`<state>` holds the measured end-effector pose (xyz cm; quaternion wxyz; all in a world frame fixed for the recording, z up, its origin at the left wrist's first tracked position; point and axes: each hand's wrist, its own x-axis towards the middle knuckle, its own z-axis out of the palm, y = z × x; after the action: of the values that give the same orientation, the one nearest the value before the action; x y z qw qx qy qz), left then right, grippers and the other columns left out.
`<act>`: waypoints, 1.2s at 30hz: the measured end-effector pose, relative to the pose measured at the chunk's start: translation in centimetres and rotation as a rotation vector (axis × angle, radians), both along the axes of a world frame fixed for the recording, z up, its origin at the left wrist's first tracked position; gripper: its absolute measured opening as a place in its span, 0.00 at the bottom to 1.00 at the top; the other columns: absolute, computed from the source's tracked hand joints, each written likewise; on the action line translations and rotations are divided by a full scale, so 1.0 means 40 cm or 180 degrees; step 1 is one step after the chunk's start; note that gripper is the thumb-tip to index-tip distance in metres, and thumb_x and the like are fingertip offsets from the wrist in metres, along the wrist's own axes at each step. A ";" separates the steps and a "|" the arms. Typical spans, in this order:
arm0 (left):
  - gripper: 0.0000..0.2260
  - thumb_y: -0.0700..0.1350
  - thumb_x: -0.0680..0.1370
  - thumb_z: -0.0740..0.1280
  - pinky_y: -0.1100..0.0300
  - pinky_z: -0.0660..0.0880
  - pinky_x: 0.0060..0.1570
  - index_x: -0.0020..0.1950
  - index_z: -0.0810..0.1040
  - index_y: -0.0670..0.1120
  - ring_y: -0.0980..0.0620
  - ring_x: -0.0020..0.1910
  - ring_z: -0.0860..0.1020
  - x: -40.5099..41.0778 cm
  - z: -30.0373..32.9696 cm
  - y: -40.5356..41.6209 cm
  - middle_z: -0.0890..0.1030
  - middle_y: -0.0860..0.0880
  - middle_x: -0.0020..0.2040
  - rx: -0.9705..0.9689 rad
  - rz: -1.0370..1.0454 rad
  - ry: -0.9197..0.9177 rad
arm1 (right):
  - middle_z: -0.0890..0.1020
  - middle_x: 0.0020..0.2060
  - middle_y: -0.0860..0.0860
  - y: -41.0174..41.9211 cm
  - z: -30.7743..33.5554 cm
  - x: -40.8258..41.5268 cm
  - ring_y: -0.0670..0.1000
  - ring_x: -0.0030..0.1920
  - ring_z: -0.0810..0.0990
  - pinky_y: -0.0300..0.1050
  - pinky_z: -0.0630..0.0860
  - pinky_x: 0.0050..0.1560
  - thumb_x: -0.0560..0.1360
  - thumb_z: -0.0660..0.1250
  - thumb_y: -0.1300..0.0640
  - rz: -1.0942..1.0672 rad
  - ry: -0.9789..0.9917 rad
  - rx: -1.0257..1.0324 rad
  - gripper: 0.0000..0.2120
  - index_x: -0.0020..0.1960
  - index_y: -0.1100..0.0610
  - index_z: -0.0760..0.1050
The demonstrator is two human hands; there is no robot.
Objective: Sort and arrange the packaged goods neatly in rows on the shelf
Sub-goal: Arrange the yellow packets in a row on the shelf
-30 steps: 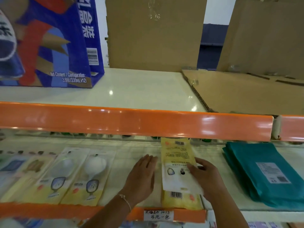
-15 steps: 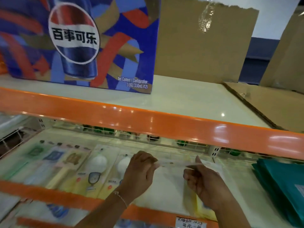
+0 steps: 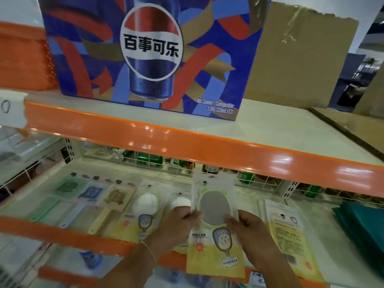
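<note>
A shop rack with glossy orange front rails (image 3: 187, 140) fills the view, its cream upper shelf board (image 3: 270, 125) carrying a large blue, red and gold printed soda carton (image 3: 149, 55) at the left and plain brown cardboard boxes (image 3: 299, 59) behind and to the right, with a flattened cardboard sheet (image 3: 353, 125) lying at the far right. Beneath it the pale lower shelf (image 3: 245, 196) is backed by a white wire grid (image 3: 182, 165), through which green bottles show on the far side. Flat packets lie side by side on this shelf: pastel green, blue and tan paddle-shaped items (image 3: 91, 196) at the left, then two clear packets with white round puffs (image 3: 145, 204), all with their near ends close to the front rail. To the right lies a yellow-and-white printed packet (image 3: 284, 229), and a stack of teal plastic bags (image 3: 361, 225) sits at the far right edge. Between the puff packets and the yellow packet the shelf shows bare board. Over that gap both hands hold a clear-and-yellow packet with a pale green oval hand mirror (image 3: 214, 225), tilted up with its lower end over the front rail. The left hand (image 3: 178, 225) pinches its left edge, thumb on the front; the right hand (image 3: 247, 227) pinches the right edge likewise
</note>
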<state>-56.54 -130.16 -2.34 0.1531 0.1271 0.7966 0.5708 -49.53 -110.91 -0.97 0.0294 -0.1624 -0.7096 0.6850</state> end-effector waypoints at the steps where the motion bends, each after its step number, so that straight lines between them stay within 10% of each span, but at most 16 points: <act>1: 0.20 0.48 0.79 0.66 0.66 0.59 0.26 0.30 0.62 0.48 0.59 0.23 0.61 0.001 -0.001 -0.010 0.61 0.57 0.21 -0.0057 -0.0032 0.0001 | 0.82 0.43 0.66 -0.014 -0.007 -0.004 0.63 0.42 0.78 0.52 0.73 0.45 0.75 0.71 0.59 -0.0073 -0.0007 0.0040 0.05 0.43 0.55 0.85; 10: 0.21 0.52 0.79 0.64 0.64 0.60 0.27 0.27 0.66 0.50 0.59 0.23 0.62 -0.013 -0.019 -0.107 0.63 0.55 0.25 -0.0111 -0.0013 -0.0229 | 0.87 0.43 0.55 -0.135 -0.057 -0.006 0.57 0.48 0.85 0.58 0.81 0.51 0.75 0.71 0.61 -0.0124 -0.0137 0.0129 0.08 0.53 0.56 0.82; 14: 0.11 0.50 0.80 0.62 0.64 0.70 0.33 0.40 0.77 0.50 0.59 0.29 0.73 -0.039 -0.025 -0.188 0.75 0.53 0.31 -0.0305 0.0505 0.0489 | 0.87 0.39 0.50 -0.190 -0.074 -0.051 0.48 0.40 0.85 0.39 0.79 0.34 0.75 0.71 0.62 -0.0306 -0.0202 0.0184 0.04 0.48 0.56 0.83; 22: 0.20 0.47 0.78 0.53 0.46 0.76 0.56 0.61 0.78 0.39 0.42 0.57 0.76 -0.109 -0.157 -0.386 0.80 0.42 0.56 -0.1519 0.1187 0.2048 | 0.86 0.43 0.53 -0.316 -0.130 -0.185 0.53 0.43 0.85 0.54 0.83 0.47 0.73 0.73 0.58 -0.0382 -0.0345 0.0487 0.09 0.53 0.57 0.81; 36: 0.23 0.54 0.82 0.53 0.45 0.65 0.69 0.64 0.76 0.40 0.47 0.70 0.68 -0.120 -0.224 -0.486 0.75 0.46 0.66 -0.0933 0.1295 0.2347 | 0.82 0.54 0.55 -0.433 -0.194 -0.303 0.55 0.50 0.81 0.46 0.80 0.41 0.73 0.72 0.51 -0.0351 -0.0486 0.0821 0.21 0.62 0.58 0.74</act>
<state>-61.34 -149.61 -11.31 -0.2402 0.1397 0.8792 0.3870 -61.64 -128.23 -8.75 0.0335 -0.2477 -0.7819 0.5711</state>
